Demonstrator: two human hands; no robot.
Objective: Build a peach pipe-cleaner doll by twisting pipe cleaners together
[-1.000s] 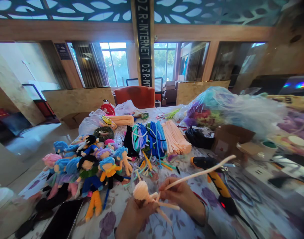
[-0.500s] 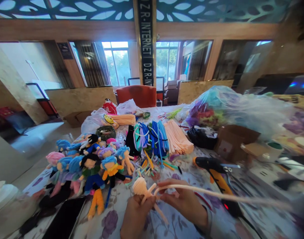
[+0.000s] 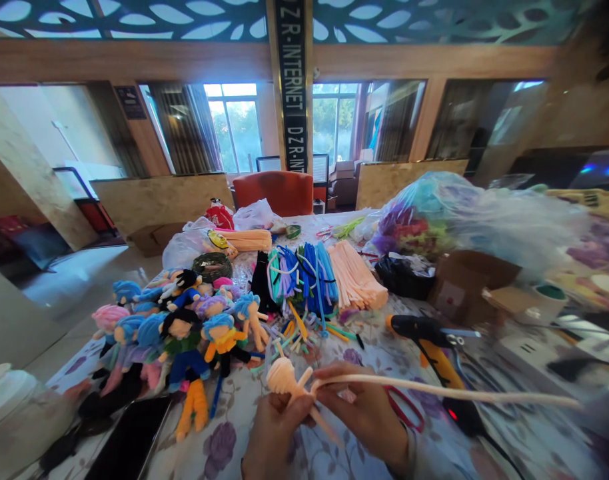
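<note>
L grip [image 3: 272, 430] is pinched on the peach doll [image 3: 280, 375], round head just above the fingers, & R grip [image 3: 362, 408], right beside, nips the peach strand [image 3: 434, 385]! Way beyond both, pillar sign [image 3: 292, 87] reads "DZR-INTERNET"; strand's free end, angled up a sec ago, now runs near-level, R of R grip.

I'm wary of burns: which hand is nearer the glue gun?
Right. The right hand is left of the glue gun; the left hand is farther left.
</note>
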